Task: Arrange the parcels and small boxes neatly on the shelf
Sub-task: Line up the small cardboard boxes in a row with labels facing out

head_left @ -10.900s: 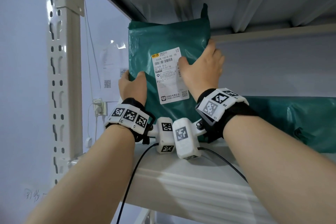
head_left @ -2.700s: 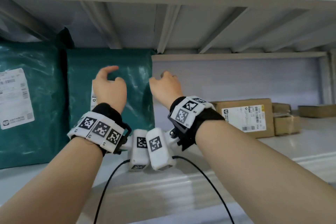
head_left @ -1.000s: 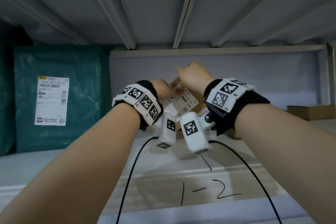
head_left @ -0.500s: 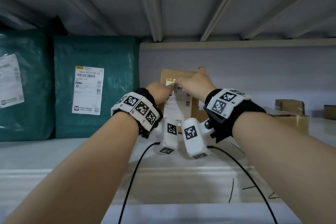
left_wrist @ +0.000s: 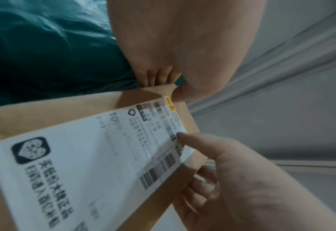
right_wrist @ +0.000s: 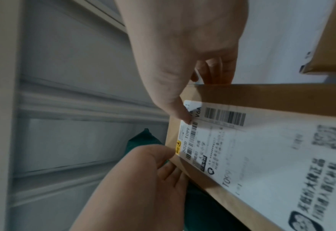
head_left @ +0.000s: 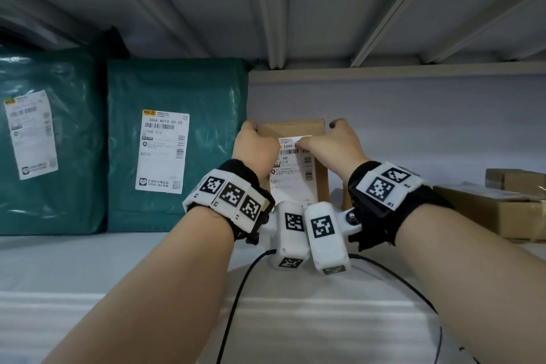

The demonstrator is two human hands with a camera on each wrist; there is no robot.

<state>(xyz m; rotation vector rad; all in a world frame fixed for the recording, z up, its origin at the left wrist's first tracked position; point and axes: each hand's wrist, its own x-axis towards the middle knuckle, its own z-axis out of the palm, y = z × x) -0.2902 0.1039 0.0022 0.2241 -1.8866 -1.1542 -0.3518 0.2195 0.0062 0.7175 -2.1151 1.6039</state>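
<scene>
A brown cardboard box (head_left: 320, 183) with a white shipping label (head_left: 291, 183) stands upright on the white shelf (head_left: 118, 269), just right of a green parcel (head_left: 177, 91). My left hand (head_left: 251, 142) grips its upper left corner, thumb on the front and fingers behind. My right hand (head_left: 334, 142) grips the upper right corner, thumb on the label. The left wrist view shows the box (left_wrist: 44, 118), the left hand (left_wrist: 163, 75) and the right hand (left_wrist: 212, 164). The right wrist view shows the box (right_wrist: 281, 96) and the right thumb pressing the label (right_wrist: 252, 156).
A second green parcel (head_left: 44, 91) stands upright at the far left. At the right a larger brown box (head_left: 502, 210) lies flat with a small box (head_left: 515, 179) behind it. The upper shelf's ribbed underside (head_left: 295, 9) hangs close overhead. Cables (head_left: 236, 289) trail from my wrists.
The box, tilted in my hands a second ago, now stands upright nearer the green parcel. Both hands have shifted out to its two top corners.
</scene>
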